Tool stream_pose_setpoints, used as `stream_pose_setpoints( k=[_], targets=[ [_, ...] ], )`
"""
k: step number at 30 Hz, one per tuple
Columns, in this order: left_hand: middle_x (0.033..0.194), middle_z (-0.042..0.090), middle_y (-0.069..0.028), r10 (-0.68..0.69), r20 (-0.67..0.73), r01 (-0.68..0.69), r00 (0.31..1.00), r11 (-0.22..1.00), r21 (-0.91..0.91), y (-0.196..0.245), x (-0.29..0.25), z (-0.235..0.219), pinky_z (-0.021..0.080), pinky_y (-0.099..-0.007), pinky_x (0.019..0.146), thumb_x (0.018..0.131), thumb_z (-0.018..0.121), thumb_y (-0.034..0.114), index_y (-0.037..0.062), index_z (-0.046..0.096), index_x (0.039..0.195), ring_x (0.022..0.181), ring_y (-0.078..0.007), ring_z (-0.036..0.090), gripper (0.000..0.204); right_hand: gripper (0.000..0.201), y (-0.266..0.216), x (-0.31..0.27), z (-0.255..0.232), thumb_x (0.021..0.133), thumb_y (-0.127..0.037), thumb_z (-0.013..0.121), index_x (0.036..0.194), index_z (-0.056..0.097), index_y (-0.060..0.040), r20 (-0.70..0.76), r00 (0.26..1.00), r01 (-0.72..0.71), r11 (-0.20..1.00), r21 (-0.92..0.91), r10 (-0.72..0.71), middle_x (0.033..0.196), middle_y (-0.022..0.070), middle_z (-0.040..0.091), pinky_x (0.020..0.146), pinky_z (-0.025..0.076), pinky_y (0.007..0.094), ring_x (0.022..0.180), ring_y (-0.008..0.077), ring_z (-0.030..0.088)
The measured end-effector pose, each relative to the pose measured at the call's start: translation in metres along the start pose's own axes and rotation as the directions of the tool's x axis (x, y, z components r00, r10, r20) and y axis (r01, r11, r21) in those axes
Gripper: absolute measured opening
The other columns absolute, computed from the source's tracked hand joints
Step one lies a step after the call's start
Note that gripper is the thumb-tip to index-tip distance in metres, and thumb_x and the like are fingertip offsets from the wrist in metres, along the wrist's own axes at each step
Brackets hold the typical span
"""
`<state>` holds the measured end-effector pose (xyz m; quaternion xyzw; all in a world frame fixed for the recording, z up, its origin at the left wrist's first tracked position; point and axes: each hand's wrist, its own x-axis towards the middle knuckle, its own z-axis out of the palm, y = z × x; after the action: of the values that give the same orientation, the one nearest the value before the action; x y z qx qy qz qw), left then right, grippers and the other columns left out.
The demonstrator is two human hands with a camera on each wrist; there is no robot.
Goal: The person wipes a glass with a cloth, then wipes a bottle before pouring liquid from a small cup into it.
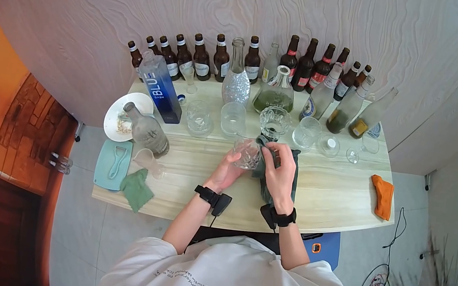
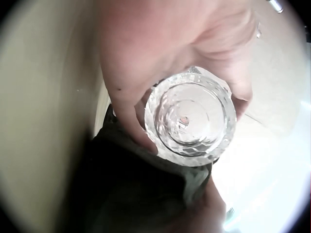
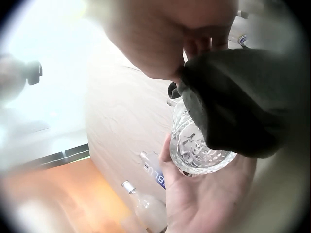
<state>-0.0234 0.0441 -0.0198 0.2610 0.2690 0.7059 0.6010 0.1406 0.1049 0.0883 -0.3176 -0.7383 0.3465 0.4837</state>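
Observation:
A clear cut-glass tumbler [image 1: 247, 155] is in my left hand [image 1: 225, 172], raised above the near middle of the table. In the left wrist view, thumb and fingers curl round the sides of the tumbler [image 2: 194, 116], its round end facing the camera. My right hand [image 1: 281, 175] pinches a dark green cloth [image 3: 233, 102] against the tumbler's rim. Part of that cloth hangs below the right hand and covers some of the glass in the right wrist view. Cut patterns show through the tumbler's wall.
Beyond the hands stand several glasses, among them a clear tumbler [image 1: 233, 119], and a decanter [image 1: 274, 97]. Brown bottles line the back. To the left are a blue bottle [image 1: 162, 89], a white plate [image 1: 113, 116], a peeler [image 1: 116, 163] and a green cloth [image 1: 137, 189]. An orange cloth [image 1: 381, 197] lies right.

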Motion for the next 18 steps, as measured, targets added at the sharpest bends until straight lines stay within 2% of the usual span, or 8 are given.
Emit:
stream_pose_setpoints(
  k=[3,6,9,10,12,16,18],
  targets=[
    [0.151,0.057,-0.0059,-0.052,0.013,0.053,0.999,0.994,-0.096,0.003,-0.002,0.007,0.04,-0.0471,0.121,0.097,0.071,0.05,0.0111,0.046,0.16,0.14,-0.0222,0.054,0.078,0.015,-0.007,0.005,0.007,0.096,-0.004,0.077,0.109,0.072,-0.0027,0.032,0.999,0.033,0.999,-0.003,-0.033,0.098,0.0104,0.069,0.071,0.051,0.0358,0.08,0.0265,0.066],
    [0.152,0.058,-0.0049,0.02,-0.014,-0.02,1.0,1.0,-0.02,0.0,-0.002,0.004,0.04,-0.0447,0.12,0.099,0.067,0.057,0.0115,0.049,0.158,0.139,-0.0217,0.055,0.076,0.014,-0.016,0.002,0.012,0.095,-0.004,0.077,0.109,0.072,-0.0036,0.085,0.995,0.046,0.999,-0.009,-0.045,0.099,0.0105,0.07,0.071,0.053,0.0378,0.081,0.0301,0.068],
    [0.151,0.059,-0.0065,0.064,-0.065,-0.067,0.996,0.997,-0.048,-0.01,0.003,-0.021,0.041,-0.0431,0.119,0.1,0.065,0.061,0.0114,0.05,0.156,0.139,-0.0225,0.055,0.076,0.016,-0.013,-0.011,0.016,0.094,-0.004,0.077,0.109,0.072,-0.0039,0.121,0.988,0.101,0.995,-0.022,-0.098,0.1,0.0113,0.07,0.072,0.054,0.0383,0.083,0.0318,0.069],
    [0.151,0.059,-0.0067,0.059,-0.038,-0.061,0.998,0.997,-0.049,-0.006,0.002,-0.017,0.042,-0.0425,0.118,0.101,0.065,0.06,0.0114,0.05,0.155,0.139,-0.0228,0.055,0.075,0.016,-0.008,-0.017,0.017,0.093,-0.005,0.078,0.108,0.072,-0.0038,0.113,0.981,0.16,0.987,-0.017,-0.158,0.1,0.0118,0.07,0.072,0.054,0.0388,0.084,0.0331,0.069],
    [0.151,0.06,-0.0071,0.057,0.014,-0.056,0.998,0.997,-0.051,0.009,0.0,-0.003,0.042,-0.0414,0.118,0.101,0.064,0.059,0.0114,0.051,0.155,0.139,-0.0234,0.056,0.074,0.016,-0.001,-0.027,0.016,0.093,-0.004,0.078,0.108,0.072,-0.0037,0.112,0.98,0.17,0.985,-0.015,-0.167,0.1,0.0121,0.07,0.072,0.054,0.0381,0.083,0.0326,0.069],
    [0.152,0.059,-0.0079,0.055,0.034,-0.052,0.998,0.994,-0.095,0.008,0.001,0.0,0.041,-0.0428,0.12,0.101,0.066,0.058,0.0088,0.05,0.156,0.143,-0.0235,0.053,0.075,0.015,-0.006,-0.025,0.01,0.093,-0.002,0.078,0.108,0.072,-0.0033,0.064,0.995,0.076,0.997,-0.022,-0.074,0.1,0.0123,0.07,0.071,0.053,0.0366,0.079,0.0304,0.067],
    [0.154,0.058,-0.0078,0.049,0.015,-0.047,0.999,0.992,-0.121,0.003,0.002,-0.003,0.041,-0.0433,0.121,0.101,0.066,0.058,0.008,0.05,0.156,0.145,-0.0234,0.052,0.077,0.016,-0.01,-0.014,0.008,0.094,-0.002,0.078,0.108,0.072,-0.0033,0.009,0.997,0.078,0.997,-0.019,-0.078,0.099,0.0123,0.069,0.071,0.053,0.0359,0.078,0.0291,0.066]
  ],
)
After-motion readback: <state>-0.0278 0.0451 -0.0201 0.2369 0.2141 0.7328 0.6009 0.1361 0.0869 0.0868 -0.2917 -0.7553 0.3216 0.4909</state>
